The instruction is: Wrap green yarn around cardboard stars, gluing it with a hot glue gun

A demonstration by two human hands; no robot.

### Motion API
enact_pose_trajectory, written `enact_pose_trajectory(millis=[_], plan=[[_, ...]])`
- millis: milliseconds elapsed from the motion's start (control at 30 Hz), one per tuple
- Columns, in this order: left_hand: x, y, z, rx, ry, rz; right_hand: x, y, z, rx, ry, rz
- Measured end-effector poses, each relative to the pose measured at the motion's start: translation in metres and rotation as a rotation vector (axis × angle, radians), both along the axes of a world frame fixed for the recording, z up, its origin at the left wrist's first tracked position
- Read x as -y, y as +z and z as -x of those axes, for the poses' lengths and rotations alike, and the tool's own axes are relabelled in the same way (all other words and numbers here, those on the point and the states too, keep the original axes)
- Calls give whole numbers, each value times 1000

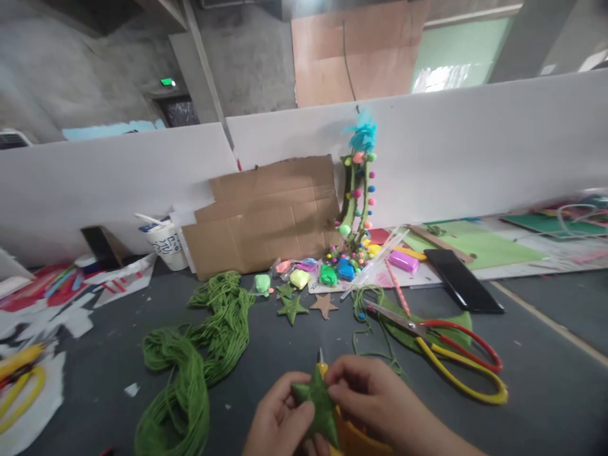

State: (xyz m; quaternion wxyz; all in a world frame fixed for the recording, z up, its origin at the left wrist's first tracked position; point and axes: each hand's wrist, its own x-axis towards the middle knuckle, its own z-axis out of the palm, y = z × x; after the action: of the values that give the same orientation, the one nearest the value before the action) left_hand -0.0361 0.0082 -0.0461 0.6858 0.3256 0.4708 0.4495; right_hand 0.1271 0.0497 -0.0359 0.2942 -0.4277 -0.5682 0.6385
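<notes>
A green star (319,408) is between my hands at the bottom centre. My left hand (280,418) grips it, with the thumb lying across its face. With fingers pinched together, my right hand (368,392) is at the star's right edge; any thread or yarn between those fingertips is too small to see. Beneath the hands lies a yellow tool with a pointed metal tip (322,356), which looks like a glue gun, mostly covered. On the table ahead are a flat green star (292,308) and a brown cardboard star (324,306).
Green yarn (223,329) lies to the left. Large scissors (420,329) with red and yellow handles rest at right, near a black phone (463,278). Behind stand cardboard (270,215), a paper cup (166,244) and a decoration with pompoms (356,196). Clay packets (327,273) sit before it.
</notes>
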Motion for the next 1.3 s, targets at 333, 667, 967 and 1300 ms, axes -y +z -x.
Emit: enact_pose_trajectory(millis=[333, 667, 967, 1300], plan=[[-9, 17, 9, -107, 267, -2, -8, 13, -11, 241, -156, -256], [-11, 11, 10, -131, 211, -43, -10, 21, -8, 312, -96, -216], [-14, -2, 11, -160, 219, -2, -17, -5, -10, 75, -125, -245], [-13, 9, 11, -182, 164, -33, -7, -5, -11, 107, -52, -158]])
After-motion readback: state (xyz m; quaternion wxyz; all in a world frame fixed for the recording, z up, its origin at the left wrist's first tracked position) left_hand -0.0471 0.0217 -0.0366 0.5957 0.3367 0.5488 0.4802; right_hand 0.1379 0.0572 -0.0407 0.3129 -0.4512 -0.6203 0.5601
